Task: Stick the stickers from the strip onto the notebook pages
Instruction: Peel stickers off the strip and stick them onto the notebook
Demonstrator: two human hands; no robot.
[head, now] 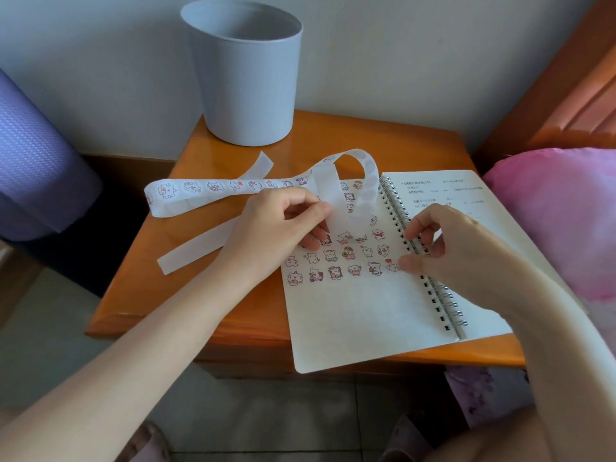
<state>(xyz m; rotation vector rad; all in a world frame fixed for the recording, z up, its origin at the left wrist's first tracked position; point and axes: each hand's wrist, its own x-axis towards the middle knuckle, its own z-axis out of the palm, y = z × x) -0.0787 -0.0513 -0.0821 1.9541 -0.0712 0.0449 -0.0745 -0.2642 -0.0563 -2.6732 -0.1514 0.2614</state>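
1. Left hand [283, 221]: forearm reaching in from near left, knuckles up; thumb and curled fingers pinch the long white paper sticker strip [233, 186] where it loops above the page.
2. Right hand [450, 241]: fingers curled in over the black wire spiral binding [443, 295], grasping nothing; my thumb tip rests on the left page, touching a heart sticker [390, 265].
3. Open white spiral notebook [350, 311]: lies on the near right of the table, its left page bearing rows of small cartoon stickers [348, 253].
4. Strip's printed end trails far left; a blank end [196, 250] lies flat, nearer.
5. Glossy orange wooden bedside table [186, 278].
6. Grey round plastic bin [246, 78], far edge, against a white wall [400, 45].
7. Purple textured roll [33, 155], left.
8. Pink fabric [550, 221], right.
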